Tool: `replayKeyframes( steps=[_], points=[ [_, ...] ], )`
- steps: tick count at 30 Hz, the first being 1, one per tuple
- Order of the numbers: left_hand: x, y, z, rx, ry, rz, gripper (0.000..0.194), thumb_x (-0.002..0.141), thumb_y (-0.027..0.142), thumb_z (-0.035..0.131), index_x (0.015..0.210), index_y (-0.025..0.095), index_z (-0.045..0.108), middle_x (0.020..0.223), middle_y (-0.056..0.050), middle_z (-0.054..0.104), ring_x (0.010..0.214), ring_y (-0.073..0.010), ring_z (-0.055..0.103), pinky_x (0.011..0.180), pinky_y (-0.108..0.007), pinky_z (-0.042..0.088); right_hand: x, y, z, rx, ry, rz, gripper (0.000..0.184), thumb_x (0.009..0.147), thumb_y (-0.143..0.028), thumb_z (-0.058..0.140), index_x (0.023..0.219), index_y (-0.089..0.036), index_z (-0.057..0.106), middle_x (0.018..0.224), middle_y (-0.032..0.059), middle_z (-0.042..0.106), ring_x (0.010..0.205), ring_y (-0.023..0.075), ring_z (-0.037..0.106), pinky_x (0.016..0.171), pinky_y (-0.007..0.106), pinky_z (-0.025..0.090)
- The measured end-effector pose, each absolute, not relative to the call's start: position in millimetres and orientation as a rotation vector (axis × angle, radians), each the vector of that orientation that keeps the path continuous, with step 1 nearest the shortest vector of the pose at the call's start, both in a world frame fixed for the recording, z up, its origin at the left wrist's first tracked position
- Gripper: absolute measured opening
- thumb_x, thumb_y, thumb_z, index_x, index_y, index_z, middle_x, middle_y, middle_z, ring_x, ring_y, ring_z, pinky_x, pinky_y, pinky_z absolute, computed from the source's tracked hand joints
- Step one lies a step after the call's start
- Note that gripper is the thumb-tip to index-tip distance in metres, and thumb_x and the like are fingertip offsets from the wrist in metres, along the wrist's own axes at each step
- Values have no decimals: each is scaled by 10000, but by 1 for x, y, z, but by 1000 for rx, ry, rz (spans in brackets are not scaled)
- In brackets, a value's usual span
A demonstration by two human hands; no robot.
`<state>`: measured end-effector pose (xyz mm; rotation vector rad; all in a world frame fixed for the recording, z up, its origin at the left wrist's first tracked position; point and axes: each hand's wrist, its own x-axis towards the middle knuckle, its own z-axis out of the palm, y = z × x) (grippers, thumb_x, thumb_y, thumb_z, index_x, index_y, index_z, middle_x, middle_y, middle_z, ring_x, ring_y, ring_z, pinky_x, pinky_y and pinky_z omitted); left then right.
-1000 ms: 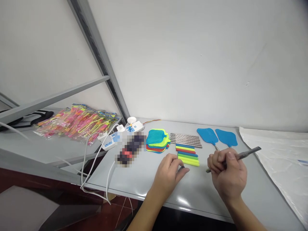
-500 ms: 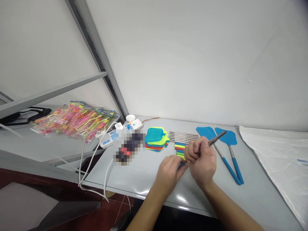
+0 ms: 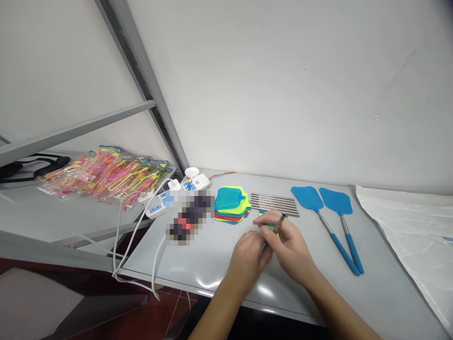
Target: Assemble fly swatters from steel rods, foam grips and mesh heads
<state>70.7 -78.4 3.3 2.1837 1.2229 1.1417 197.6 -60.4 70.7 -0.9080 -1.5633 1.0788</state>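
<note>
My left hand point(image 3: 245, 257) is closed around the lower end of a metal rod point(image 3: 281, 222), where a bit of blue, apparently a handle sleeve, shows between the fingers. Curled about the rod just above it is my right hand point(image 3: 292, 252), thumb and fingertips close to my left hand. The rod's tip points up and away. Behind my hands lie several shiny metal rods point(image 3: 274, 203) in a row, with coloured handle sleeves point(image 3: 264, 215) partly hidden below them. Perforated fly swatter heads point(image 3: 230, 198) in blue, yellow-green and red are stacked to the left.
Two blue fly swatters point(image 3: 338, 203) with metal shafts rest at the right, near a white plastic sheet point(image 3: 399, 226). Leftward are a pixelated object point(image 3: 189, 219), white power strips point(image 3: 161, 203) with cables, and bagged pink and yellow items point(image 3: 109, 174) on a shelf.
My right hand has loosened from a fist and slid down the rod toward my left hand. The rod now points more steeply upward; my left hand stays about where it was.
</note>
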Motion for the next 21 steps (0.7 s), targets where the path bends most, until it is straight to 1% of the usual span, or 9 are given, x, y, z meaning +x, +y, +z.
replayKeyframes(
  steps=[1,3,5,7,11,14,16,18,21],
  points=[
    [71,-79,4,2182,1215,1113,218,937,241,483,1138,184,546,997,-99,652,913,-245,591,766,-357,464,200,-62,73,-915,-1534,1082,110,900,-255,566,980,-232,638,939,29,600,904,174,551,815,321,422],
    [72,-79,5,2173,1215,1049,173,943,254,477,1078,186,563,963,-84,645,896,-240,580,766,-358,455,204,-65,77,-904,-1422,1138,154,891,-269,587,1039,-252,626,848,7,590,812,159,550,745,306,435],
    [74,-79,6,2160,1210,995,158,949,261,464,1046,186,563,946,-78,634,891,-237,567,772,-359,446,205,-66,79,-866,-1312,1213,107,908,-301,566,953,-233,635,682,-22,523,658,131,501,636,281,416],
    [74,-80,7,2139,1199,962,142,952,245,440,993,185,562,928,-76,625,880,-235,559,770,-358,439,202,-67,79,-829,-1218,1263,193,928,-326,532,805,-205,619,573,-44,431,548,105,417,553,261,369],
    [73,-84,4,2090,1143,961,131,933,205,419,934,180,548,899,-79,606,835,-224,548,734,-340,422,193,-66,85,-750,-1010,1333,349,929,-340,513,619,-181,523,497,-61,311,465,83,280,449,239,249],
    [70,-88,0,1971,1082,1123,140,938,273,441,932,185,550,827,-54,577,735,-189,520,674,-306,388,189,-66,97,-592,-877,1403,419,934,-358,475,553,-183,478,465,-68,250,420,75,230,416,237,213],
    [68,-89,-1,1727,1056,1267,225,951,367,443,879,186,556,727,-21,535,641,-155,480,625,-280,365,186,-67,105,-505,-816,1421,471,949,-395,419,530,-187,470,446,-70,221,391,73,198,398,236,202],
    [66,-86,2,1344,968,1385,365,962,475,388,855,178,570,676,-10,515,608,-140,472,609,-265,372,184,-67,109,-466,-776,1407,513,961,-426,369,518,-189,473,435,-69,211,377,73,175,385,234,190],
    [59,-76,12,725,678,1432,552,943,607,282,884,157,596,753,-53,578,703,-164,544,689,-283,432,178,-67,108,-438,-737,1381,546,966,-440,330,502,-190,474,424,-66,198,370,75,155,375,231,182]
  ],
)
